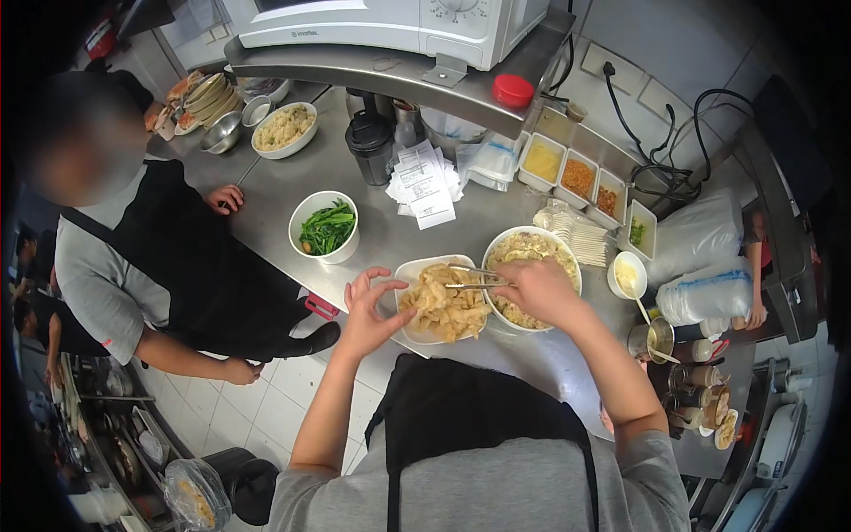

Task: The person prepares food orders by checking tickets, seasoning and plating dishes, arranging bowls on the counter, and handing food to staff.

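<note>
My right hand (536, 288) is closed around metal tongs (479, 285), whose tips reach over a white dish (412, 266) in front of me. Pale, battered-looking fried pieces (441, 306) are heaped in that dish, and the tongs' tips are at the top of the heap. At the dish's left side is my left hand (363, 310), fingers apart and curved, with the thumb close to the food. Whether it touches the dish, I cannot tell. Just right of the dish, partly under my right hand, stands a white bowl (574, 257) of fried rice.
A bowl of greens (326, 226) stands left of centre, near a co-worker in a black apron (208, 257). Behind are receipts (425, 191) and a black-lidded cup (369, 146). Topping containers (578, 179) line the right, below a shelf holding a microwave (372, 31).
</note>
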Motion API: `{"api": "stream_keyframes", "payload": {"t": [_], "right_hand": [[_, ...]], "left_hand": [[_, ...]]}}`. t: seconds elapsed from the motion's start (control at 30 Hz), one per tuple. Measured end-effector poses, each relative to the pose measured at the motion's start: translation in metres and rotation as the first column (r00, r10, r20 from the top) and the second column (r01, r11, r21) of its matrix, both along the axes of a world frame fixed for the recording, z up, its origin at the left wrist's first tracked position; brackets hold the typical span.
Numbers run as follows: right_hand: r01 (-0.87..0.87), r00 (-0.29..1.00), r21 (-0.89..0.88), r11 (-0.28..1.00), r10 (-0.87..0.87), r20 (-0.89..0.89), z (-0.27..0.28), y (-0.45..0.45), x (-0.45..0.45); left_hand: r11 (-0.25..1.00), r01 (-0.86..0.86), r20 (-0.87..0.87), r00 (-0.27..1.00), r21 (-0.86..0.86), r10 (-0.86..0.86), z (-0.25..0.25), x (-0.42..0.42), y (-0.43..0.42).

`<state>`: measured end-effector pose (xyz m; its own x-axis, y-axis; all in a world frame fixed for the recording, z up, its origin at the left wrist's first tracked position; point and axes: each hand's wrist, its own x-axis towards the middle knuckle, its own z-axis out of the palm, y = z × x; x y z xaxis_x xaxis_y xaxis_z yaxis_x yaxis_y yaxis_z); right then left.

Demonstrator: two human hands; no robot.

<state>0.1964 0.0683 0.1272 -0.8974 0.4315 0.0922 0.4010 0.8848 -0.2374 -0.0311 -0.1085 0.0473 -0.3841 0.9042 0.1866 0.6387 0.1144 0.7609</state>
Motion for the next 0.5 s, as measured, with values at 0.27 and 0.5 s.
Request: {"api": "stream_keyframes", "payload": {"t": [0.27,0.5], "right_hand": [[-0.032,0.956,0.055,0.998,0.014,0.294,0.027,-0.021,0.031],[-0.069,0.969,-0.022,0.997,0.072,0.235,0.012,-0.018,0.024]], "left_hand": [[0.988,-0.087,-0.101,0.99,0.127,0.1,-0.015,0.033,-0.009],[0.981,-0.112,-0.187,0.972,0.159,0.141,-0.022,0.027,0.005]]}}
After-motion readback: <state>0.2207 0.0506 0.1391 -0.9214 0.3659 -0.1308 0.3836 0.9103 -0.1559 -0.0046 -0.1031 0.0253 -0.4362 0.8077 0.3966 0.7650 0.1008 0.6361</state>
